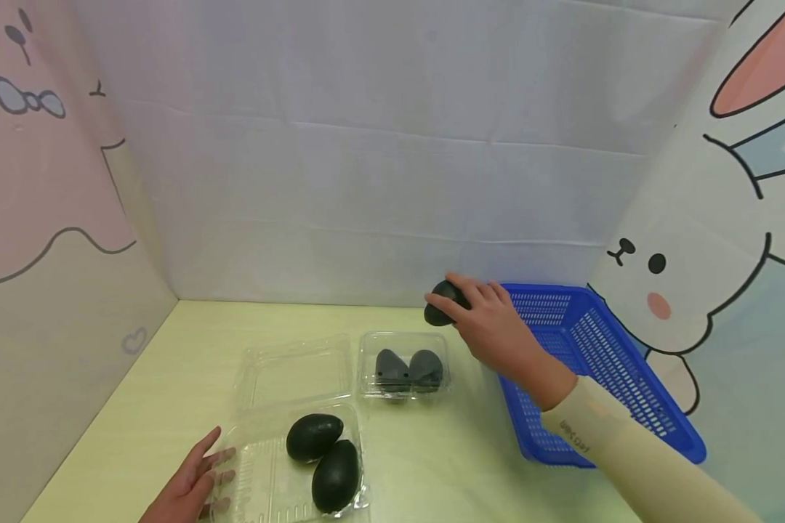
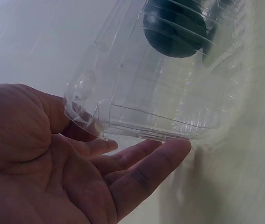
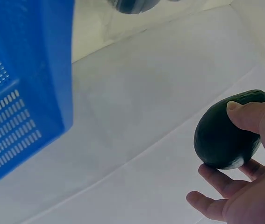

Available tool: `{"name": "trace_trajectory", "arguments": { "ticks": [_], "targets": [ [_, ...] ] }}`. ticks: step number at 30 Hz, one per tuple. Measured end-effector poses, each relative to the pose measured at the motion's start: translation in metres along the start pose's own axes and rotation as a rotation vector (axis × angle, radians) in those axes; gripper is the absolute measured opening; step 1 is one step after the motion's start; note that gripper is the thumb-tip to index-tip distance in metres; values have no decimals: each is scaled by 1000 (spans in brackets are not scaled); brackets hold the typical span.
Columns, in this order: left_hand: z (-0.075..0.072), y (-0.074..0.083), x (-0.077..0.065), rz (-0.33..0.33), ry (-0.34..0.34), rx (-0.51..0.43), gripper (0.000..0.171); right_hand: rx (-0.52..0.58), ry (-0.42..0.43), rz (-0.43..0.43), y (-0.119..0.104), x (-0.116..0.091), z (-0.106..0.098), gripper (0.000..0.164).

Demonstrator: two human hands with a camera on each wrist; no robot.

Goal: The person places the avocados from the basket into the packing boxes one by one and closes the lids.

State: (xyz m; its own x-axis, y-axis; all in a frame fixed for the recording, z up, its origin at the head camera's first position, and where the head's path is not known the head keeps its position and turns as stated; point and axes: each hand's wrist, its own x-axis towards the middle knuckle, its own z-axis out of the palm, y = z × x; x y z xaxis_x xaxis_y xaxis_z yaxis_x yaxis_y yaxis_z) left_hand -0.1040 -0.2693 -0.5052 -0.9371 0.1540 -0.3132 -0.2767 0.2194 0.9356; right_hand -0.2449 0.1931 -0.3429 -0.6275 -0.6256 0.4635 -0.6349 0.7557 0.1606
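Observation:
My right hand (image 1: 490, 319) grips a dark green avocado (image 3: 228, 133) between thumb and fingers, up in the air left of the blue basket. Below it on the table, a smaller clear plastic box (image 1: 402, 340) contains two dark avocados (image 1: 425, 370). At the front left lies an opened clear plastic clamshell (image 1: 255, 472), its lid (image 1: 294, 374) folded back flat. Two more avocados, one (image 1: 314, 437) above the other (image 1: 336, 476), rest on its right side. My left hand (image 2: 85, 158) is at the clamshell's left edge, loosely extended fingers touching its wall.
A blue perforated plastic basket (image 1: 520, 418) stands on the right, partly hidden behind my right forearm. White cloth (image 1: 366, 181) hangs behind the pale yellow table (image 1: 458, 465). Walls with printed cartoon animals rise on both sides.

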Motion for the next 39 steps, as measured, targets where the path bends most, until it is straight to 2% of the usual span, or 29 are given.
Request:
{"name": "trace_trajectory", "arguments": {
  "ticks": [6, 20, 29, 39],
  "targets": [
    [2, 6, -2, -23, 42, 7, 63, 39, -1, -29, -16, 6, 1, 61],
    [-1, 8, -3, 0, -3, 11, 64, 41, 58, -111, -39, 15, -2, 66],
    [-2, 11, -3, -12, 10, 16, 64, 73, 7, -149, -58, 18, -2, 79],
    [-1, 14, -5, -8, 9, 18, 64, 123, 0, -199, -86, 24, 4, 76]
  ]
}}
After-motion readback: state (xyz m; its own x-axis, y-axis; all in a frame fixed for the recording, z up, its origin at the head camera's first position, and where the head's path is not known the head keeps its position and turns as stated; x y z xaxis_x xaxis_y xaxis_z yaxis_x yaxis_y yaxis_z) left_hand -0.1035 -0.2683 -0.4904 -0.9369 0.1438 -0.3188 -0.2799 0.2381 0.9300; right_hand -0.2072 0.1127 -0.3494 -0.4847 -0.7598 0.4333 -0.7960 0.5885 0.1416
